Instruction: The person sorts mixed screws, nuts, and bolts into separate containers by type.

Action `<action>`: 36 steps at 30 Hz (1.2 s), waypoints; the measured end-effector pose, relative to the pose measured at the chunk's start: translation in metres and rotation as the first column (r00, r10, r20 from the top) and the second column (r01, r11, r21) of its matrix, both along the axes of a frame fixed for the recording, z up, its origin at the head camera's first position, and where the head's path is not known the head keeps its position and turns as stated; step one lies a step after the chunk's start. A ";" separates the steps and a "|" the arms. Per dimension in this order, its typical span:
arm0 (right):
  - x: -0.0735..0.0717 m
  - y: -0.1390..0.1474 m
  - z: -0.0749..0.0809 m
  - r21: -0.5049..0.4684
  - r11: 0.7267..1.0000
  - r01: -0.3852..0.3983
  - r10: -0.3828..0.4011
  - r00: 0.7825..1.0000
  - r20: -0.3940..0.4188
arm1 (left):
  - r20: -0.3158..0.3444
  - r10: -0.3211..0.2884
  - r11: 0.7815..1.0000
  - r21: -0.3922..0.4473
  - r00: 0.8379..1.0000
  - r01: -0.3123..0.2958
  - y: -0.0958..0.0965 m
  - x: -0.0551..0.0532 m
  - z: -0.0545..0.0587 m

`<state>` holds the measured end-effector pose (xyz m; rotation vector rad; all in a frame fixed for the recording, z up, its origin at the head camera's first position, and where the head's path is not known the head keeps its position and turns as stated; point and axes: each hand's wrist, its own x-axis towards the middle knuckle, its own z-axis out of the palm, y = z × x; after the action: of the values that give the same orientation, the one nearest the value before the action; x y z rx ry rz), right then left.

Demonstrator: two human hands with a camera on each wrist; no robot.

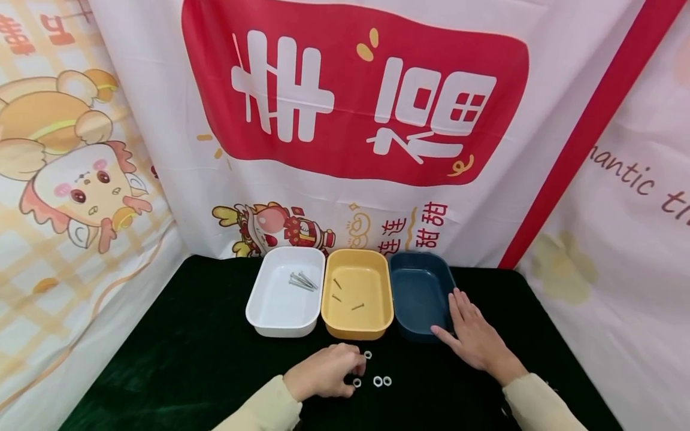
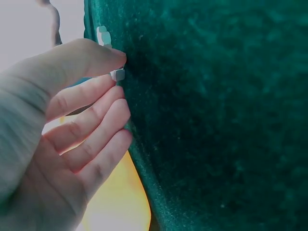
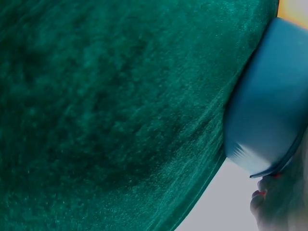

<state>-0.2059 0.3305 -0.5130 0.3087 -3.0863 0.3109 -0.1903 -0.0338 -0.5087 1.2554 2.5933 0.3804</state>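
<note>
My left hand (image 1: 327,370) is low over the dark cloth, pinching a small silvery nut (image 1: 357,382) between thumb and index finger. From the left wrist, that nut (image 2: 118,74) shows at the thumb tip, with the other fingers loosely bent. Another nut (image 1: 368,355) lies just past the knuckles, and a pair of nuts (image 1: 378,381) sits side by side to the right. My right hand (image 1: 477,338) rests with fairly straight fingers at the right rim of a dark blue box (image 1: 420,332), its thumb over the front corner.
A white box (image 1: 283,329) with several long screws (image 1: 303,281) stands left of a yellow box (image 1: 358,329) holding three shorter screws (image 1: 358,306). The blue box adjoins the yellow one. Green velvety cloth (image 1: 162,359) covers the table, and a printed curtain (image 1: 350,191) hangs behind.
</note>
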 end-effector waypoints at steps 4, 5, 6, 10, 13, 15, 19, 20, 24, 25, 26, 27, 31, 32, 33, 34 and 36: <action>0.000 0.000 0.002 -0.002 1.000 0.006 -0.005 1.000 0.019 | 0.006 -0.033 0.999 -0.005 0.999 0.033 0.003 -0.004 0.000; 0.000 0.000 0.002 -0.004 1.000 0.007 -0.007 1.000 0.024 | 0.010 -0.041 0.999 -0.006 0.999 0.041 0.004 -0.005 0.000; 0.000 0.000 0.003 -0.005 1.000 0.008 -0.008 1.000 0.027 | 0.014 -0.047 0.999 -0.006 0.999 0.048 0.005 -0.006 0.000; -0.001 -0.002 0.003 0.002 1.000 0.008 -0.008 0.999 0.032 | 0.053 -0.057 0.998 -0.008 0.997 0.057 0.007 -0.007 0.003; -0.001 -0.001 0.002 0.007 1.000 0.010 -0.010 1.000 0.029 | 0.064 -0.052 0.999 -0.011 0.997 0.053 0.009 -0.006 0.005; -0.001 -0.001 0.001 0.005 1.000 0.011 -0.011 0.999 0.031 | 0.056 -0.046 0.999 -0.015 0.997 0.047 0.009 -0.006 0.006; -0.001 -0.001 0.000 0.003 1.000 0.012 -0.012 0.999 0.040 | 0.046 -0.038 0.999 -0.033 0.998 0.040 0.009 -0.005 0.008; -0.002 0.000 0.000 0.003 1.000 0.011 -0.011 0.999 0.042 | 0.049 -0.039 0.998 -0.040 0.998 0.041 0.010 -0.006 0.009; -0.002 0.001 0.000 0.010 1.000 0.014 -0.015 0.999 0.051 | 0.094 -0.045 0.996 -0.076 0.995 0.052 0.010 -0.007 0.013; -0.002 0.001 0.000 0.010 1.000 0.013 -0.014 0.999 0.051 | 0.104 -0.049 0.995 -0.084 0.993 0.058 0.010 -0.007 0.015; -0.002 0.002 0.000 0.012 1.000 0.010 -0.010 0.999 0.046 | 0.109 -0.052 0.994 -0.094 0.993 0.062 0.011 -0.008 0.016; -0.002 0.002 0.000 0.012 1.000 0.010 -0.011 0.999 0.045 | 0.111 -0.057 0.993 -0.101 0.992 0.068 0.011 -0.008 0.018; 0.000 0.000 0.003 0.008 1.000 0.006 -0.006 0.999 0.033 | 0.083 -0.084 0.989 -0.112 0.993 0.093 0.015 -0.011 0.028; 0.000 0.000 0.003 0.008 1.000 0.005 -0.005 1.000 0.028 | 0.073 -0.090 0.989 -0.109 0.993 0.098 0.016 -0.012 0.031; 0.000 -0.001 0.003 0.006 1.000 0.006 -0.006 1.000 0.029 | 0.071 -0.097 0.989 -0.105 0.993 0.104 0.017 -0.012 0.034; 0.000 -0.001 0.004 0.005 1.000 0.005 -0.005 1.000 0.027 | 0.070 -0.103 0.989 -0.101 0.992 0.109 0.018 -0.013 0.038; 0.001 -0.001 0.004 0.004 1.000 0.006 -0.006 1.000 0.030 | 0.071 -0.110 0.989 -0.094 0.991 0.116 0.021 -0.015 0.045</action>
<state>-0.2052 0.3292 -0.5091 0.2977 -3.1169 0.3125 -0.2051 -0.0128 -0.4639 1.3251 2.4412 0.2649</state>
